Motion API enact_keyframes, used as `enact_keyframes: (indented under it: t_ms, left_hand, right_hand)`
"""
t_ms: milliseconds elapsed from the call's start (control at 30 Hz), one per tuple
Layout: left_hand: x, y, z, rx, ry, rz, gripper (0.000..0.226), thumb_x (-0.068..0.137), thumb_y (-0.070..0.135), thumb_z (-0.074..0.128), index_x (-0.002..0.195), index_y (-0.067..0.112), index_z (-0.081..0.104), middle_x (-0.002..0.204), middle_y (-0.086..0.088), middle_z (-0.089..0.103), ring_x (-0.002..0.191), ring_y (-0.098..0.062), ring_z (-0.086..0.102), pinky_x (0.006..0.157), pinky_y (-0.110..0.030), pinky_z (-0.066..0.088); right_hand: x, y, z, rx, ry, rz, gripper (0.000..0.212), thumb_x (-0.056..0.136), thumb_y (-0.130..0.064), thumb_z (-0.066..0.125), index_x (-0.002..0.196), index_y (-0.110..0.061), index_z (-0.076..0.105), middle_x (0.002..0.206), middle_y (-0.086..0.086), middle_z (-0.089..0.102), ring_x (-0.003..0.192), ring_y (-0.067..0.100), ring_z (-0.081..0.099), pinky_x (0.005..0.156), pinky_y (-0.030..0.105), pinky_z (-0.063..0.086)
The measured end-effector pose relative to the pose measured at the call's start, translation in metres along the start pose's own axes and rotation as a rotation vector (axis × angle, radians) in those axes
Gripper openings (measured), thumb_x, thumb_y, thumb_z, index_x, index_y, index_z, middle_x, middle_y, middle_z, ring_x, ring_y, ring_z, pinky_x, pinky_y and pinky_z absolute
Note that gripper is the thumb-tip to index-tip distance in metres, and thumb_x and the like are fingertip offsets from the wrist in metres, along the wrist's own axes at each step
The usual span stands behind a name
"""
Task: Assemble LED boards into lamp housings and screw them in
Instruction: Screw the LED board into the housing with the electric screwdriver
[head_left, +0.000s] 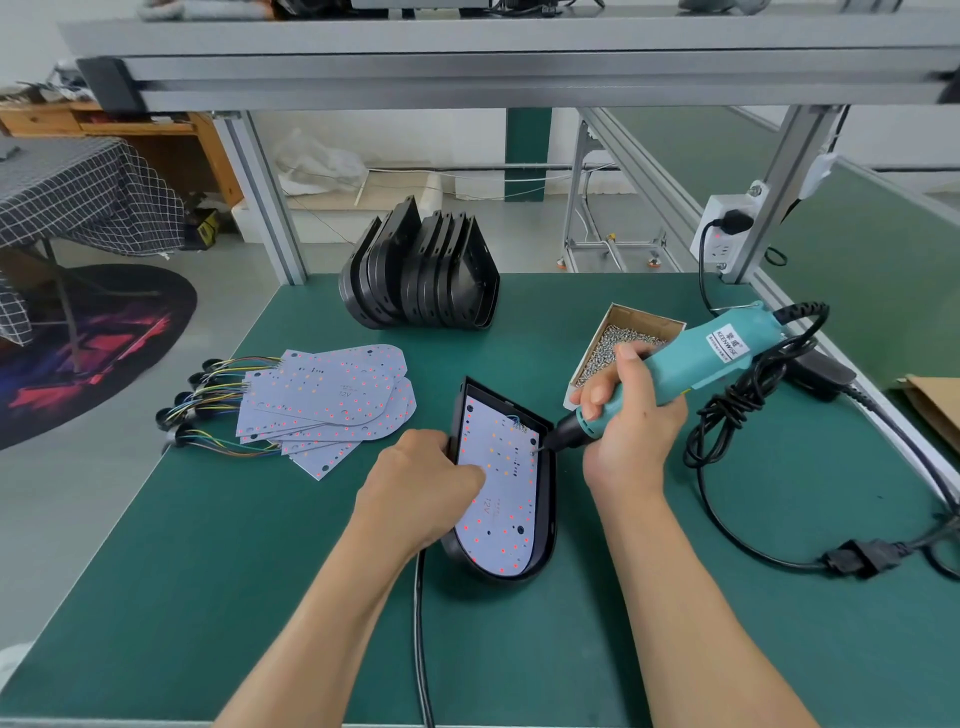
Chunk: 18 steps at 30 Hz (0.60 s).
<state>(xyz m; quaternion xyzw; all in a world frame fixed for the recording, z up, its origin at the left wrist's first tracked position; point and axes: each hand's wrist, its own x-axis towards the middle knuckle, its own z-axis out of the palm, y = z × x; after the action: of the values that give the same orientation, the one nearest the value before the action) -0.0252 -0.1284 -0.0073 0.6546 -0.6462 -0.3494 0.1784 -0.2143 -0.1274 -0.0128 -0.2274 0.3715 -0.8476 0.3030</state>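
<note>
Head view: the right hand (626, 415) grips the electric screwdriver (691, 364), its tip on the LED board (498, 499) near the housing's (545, 519) right wall. The left hand (426, 483) steadies the housing's left edge, fingers curled on it. The housing's long axis runs away from the person on the worktop (260, 597).

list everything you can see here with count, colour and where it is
lamp housing: one, black, mat centre, tilted, LED board seated inside
LED board: one, white with red dots, in that housing
spare LED boards: a fanned pile, white, wired, mat left
empty housings: a stack, black, mat rear
screw box: one, cardboard, silver screws, right of centre
electric screwdriver: one, teal, tip at the board's right edge
cable: black, coiled, mat right
wall socket: white, on the right frame post
work mat: green
left hand: grips the housing's left rim
right hand: grips the screwdriver
</note>
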Motion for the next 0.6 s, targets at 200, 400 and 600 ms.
enact_keyframes:
  t_ms: [200, 400, 600]
  left_hand:
    - [-0.002, 0.002, -0.001, 0.008, 0.002, -0.002, 0.017, 0.073, 0.029, 0.065, 0.079, 0.014, 0.063, 0.078, -0.004, 0.072, 0.084, -0.031, 0.07, 0.068, -0.031, 0.051]
    - [-0.004, 0.004, -0.003, 0.009, -0.013, -0.023, 0.018, 0.073, 0.031, 0.065, 0.082, 0.015, 0.065, 0.08, -0.003, 0.073, 0.085, -0.03, 0.071, 0.073, -0.034, 0.056]
    - [-0.01, 0.006, -0.005, 0.005, -0.018, -0.021, 0.027, 0.07, 0.041, 0.062, 0.068, 0.017, 0.05, 0.062, 0.006, 0.061, 0.062, -0.023, 0.055, 0.058, -0.029, 0.041]
  right_hand:
    - [-0.001, 0.0, -0.002, 0.013, 0.016, 0.009, 0.01, 0.089, -0.023, 0.066, 0.081, -0.027, 0.062, 0.053, 0.004, 0.043, 0.044, 0.022, 0.036, 0.062, 0.043, 0.051]
    - [-0.002, -0.003, -0.002, -0.002, -0.048, 0.009, 0.017, 0.09, -0.028, 0.067, 0.104, -0.02, 0.072, 0.057, 0.007, 0.044, 0.047, 0.02, 0.038, 0.061, 0.038, 0.053]
    - [0.003, -0.028, 0.0, 0.134, -0.118, 0.009, 0.025, 0.095, -0.026, 0.06, 0.116, -0.015, 0.068, 0.058, 0.0, 0.044, 0.048, 0.016, 0.04, 0.061, 0.031, 0.05]
